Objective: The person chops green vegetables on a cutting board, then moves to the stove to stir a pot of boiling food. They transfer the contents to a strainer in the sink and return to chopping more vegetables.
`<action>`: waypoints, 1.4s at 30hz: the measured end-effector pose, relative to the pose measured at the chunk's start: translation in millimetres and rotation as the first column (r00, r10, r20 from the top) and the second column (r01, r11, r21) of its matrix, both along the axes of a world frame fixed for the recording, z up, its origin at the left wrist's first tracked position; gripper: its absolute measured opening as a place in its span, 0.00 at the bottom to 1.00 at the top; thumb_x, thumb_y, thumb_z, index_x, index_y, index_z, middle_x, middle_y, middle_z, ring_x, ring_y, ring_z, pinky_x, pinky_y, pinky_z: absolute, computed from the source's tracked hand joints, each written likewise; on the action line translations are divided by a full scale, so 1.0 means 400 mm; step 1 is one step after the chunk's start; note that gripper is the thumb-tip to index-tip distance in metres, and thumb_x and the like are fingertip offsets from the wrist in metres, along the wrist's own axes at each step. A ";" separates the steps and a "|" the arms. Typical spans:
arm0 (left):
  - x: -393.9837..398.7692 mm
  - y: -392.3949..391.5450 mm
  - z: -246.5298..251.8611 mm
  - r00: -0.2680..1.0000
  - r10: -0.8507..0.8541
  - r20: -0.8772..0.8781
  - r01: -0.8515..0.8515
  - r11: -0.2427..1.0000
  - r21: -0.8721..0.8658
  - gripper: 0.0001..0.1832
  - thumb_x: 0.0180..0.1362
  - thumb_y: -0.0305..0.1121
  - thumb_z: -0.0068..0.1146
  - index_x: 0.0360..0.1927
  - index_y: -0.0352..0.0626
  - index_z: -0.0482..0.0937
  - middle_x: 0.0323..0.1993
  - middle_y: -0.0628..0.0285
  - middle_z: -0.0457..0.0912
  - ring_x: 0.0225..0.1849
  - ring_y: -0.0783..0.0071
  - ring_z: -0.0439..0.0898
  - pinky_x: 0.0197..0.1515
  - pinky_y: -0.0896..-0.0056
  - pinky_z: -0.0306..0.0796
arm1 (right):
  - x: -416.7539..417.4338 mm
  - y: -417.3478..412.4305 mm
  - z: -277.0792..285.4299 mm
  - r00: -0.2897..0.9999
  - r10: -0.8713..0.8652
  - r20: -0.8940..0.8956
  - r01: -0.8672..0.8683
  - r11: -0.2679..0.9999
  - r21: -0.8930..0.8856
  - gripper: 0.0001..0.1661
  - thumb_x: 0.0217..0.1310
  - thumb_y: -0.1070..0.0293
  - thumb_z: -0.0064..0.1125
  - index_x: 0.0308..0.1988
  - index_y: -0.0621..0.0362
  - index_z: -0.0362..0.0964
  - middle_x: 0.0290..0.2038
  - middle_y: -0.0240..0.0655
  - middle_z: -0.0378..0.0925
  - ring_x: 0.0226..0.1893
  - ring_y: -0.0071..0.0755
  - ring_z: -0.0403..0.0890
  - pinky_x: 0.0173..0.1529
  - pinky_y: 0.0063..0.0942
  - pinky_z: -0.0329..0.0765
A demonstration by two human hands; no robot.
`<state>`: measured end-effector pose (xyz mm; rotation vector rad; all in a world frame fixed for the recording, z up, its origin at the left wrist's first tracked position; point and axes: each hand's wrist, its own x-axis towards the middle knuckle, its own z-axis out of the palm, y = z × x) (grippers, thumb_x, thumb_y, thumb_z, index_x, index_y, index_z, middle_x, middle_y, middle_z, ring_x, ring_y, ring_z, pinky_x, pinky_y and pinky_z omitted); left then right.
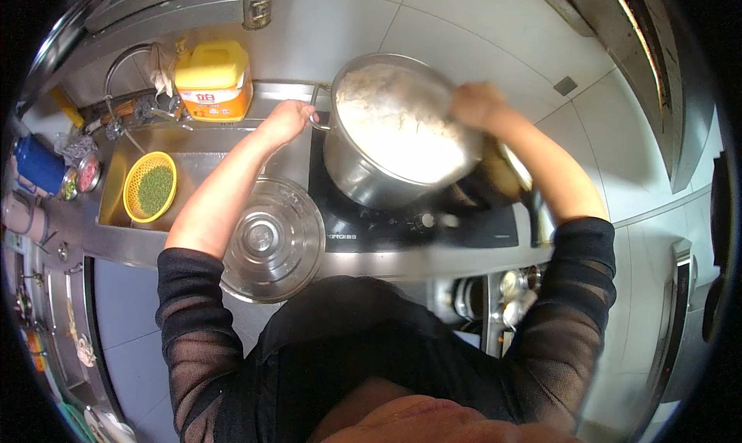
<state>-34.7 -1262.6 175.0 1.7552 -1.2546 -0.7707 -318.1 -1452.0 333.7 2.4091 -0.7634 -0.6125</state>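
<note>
A deep stainless steel pot [371,185] stands tilted over a black cooktop [417,234], filled with a whitish content that is overexposed and partly veiled by steam or blur. My left hand [293,118] is closed around the loop handle [317,106] on the pot's left side. At the opposite rim is my right hand [478,106], blurred; what its fingers hold, if anything, cannot be made out. Below my left forearm lies a round pot lid [290,240] of metal or glass, partly covered by that arm.
Left of the cooktop, a sink [197,144] holds a yellow basket [128,196] of small green beans or grains. Behind it are a yellow detergent jug [217,89] and a curved faucet [108,83]. Small bowls [90,173] stand further left. A range hood [666,83] overhangs the right.
</note>
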 end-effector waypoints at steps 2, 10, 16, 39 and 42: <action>-0.002 -0.006 0.001 1.000 0.003 0.006 -0.003 1.000 0.003 0.16 0.67 0.37 0.44 0.33 0.40 0.82 0.18 0.71 0.69 0.22 0.80 0.66 0.28 0.76 0.64 | -0.016 -0.021 -0.011 0.999 0.040 0.007 -0.040 0.999 0.006 0.17 0.60 0.59 0.48 0.34 0.57 0.80 0.36 0.39 0.83 0.40 0.42 0.83 0.43 0.36 0.78; -0.004 0.010 0.013 0.994 0.028 0.107 -0.028 1.000 -0.002 0.16 0.66 0.39 0.46 0.32 0.41 0.82 0.18 0.67 0.70 0.24 0.76 0.68 0.31 0.70 0.65 | -0.025 0.096 0.100 0.972 -0.134 0.193 0.122 0.990 0.073 0.13 0.55 0.64 0.53 0.34 0.58 0.81 0.36 0.40 0.83 0.38 0.44 0.83 0.41 0.35 0.80; -0.004 0.015 0.025 0.987 0.043 0.154 -0.040 0.999 -0.020 0.16 0.64 0.41 0.47 0.33 0.42 0.83 0.21 0.60 0.75 0.28 0.70 0.74 0.37 0.64 0.68 | -0.041 0.079 0.159 0.989 -0.103 -0.101 0.086 0.983 -0.159 0.10 0.56 0.69 0.53 0.36 0.55 0.81 0.37 0.35 0.83 0.41 0.39 0.84 0.40 0.32 0.81; -0.037 0.031 0.042 0.911 0.052 0.409 -0.087 0.994 0.068 0.17 0.64 0.37 0.45 0.35 0.34 0.81 0.36 0.40 0.80 0.43 0.42 0.77 0.47 0.48 0.69 | 0.103 -0.090 0.000 0.986 0.111 -0.126 -0.138 0.963 -0.231 0.09 0.54 0.69 0.55 0.33 0.48 0.82 0.35 0.28 0.83 0.40 0.34 0.83 0.39 0.29 0.78; -0.050 0.028 0.043 0.913 0.066 0.402 -0.098 0.993 0.060 0.16 0.63 0.37 0.45 0.35 0.34 0.81 0.37 0.40 0.80 0.43 0.42 0.77 0.48 0.48 0.70 | 0.107 -0.110 -0.001 0.969 0.174 -0.175 -0.207 0.960 -0.190 0.08 0.55 0.68 0.55 0.32 0.49 0.82 0.35 0.29 0.83 0.41 0.34 0.83 0.39 0.30 0.79</action>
